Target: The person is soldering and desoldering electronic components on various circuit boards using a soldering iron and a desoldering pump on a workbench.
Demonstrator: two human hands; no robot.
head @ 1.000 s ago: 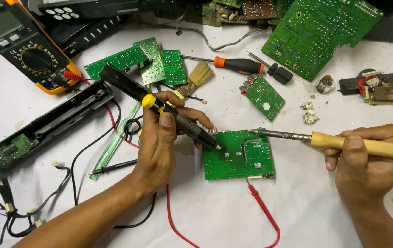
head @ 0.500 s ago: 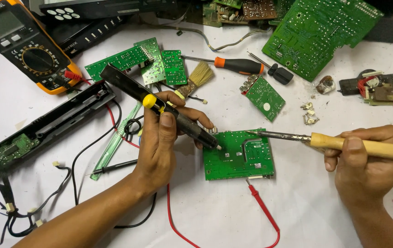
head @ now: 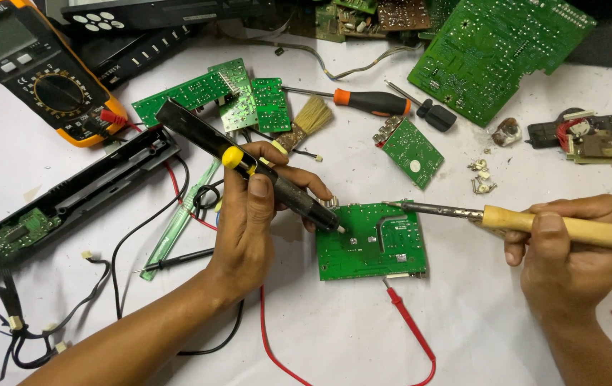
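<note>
A small green circuit board (head: 370,243) lies flat on the white table. My left hand (head: 249,214) grips a black desoldering pump (head: 206,139) with a yellow button, its tip resting on the board's left edge. My right hand (head: 570,250) holds a soldering iron (head: 506,218) by its wooden handle. The iron's metal tip hovers at the board's top edge. A red test probe (head: 410,325) lies just below the board.
A yellow multimeter (head: 34,71) sits at the far left, with a long black casing (head: 70,200) below it. Several green boards (head: 227,93), a brush (head: 306,121), an orange-handled screwdriver (head: 370,100) and a large green board (head: 499,50) lie at the back. Wires trail at the left.
The soldering iron's tip has lifted slightly toward the board's top edge. The left hand and pump have barely moved.
</note>
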